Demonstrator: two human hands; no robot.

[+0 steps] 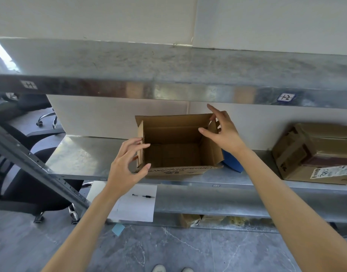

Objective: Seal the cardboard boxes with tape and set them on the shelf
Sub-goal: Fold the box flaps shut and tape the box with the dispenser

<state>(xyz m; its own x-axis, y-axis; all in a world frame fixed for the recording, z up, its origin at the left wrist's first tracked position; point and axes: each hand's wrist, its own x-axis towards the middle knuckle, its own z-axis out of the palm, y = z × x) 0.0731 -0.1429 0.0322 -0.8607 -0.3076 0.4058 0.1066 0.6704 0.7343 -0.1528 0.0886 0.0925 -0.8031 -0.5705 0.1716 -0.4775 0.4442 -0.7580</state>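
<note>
On the middle tier of a steel shelf [80, 156], found an open cardboard box [174, 154], flaps up, long axis 9 to 3 o'clock. Flanked it with left hand [127, 165] at the 9 o'clock flap and right hand [225, 134] at the 3 o'clock flap. Spread fingers loosely, gripped nothing; contact with flaps unclear.

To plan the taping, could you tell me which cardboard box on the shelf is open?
The empty box in the middle, flaps up; the box at right is taped shut.
</note>
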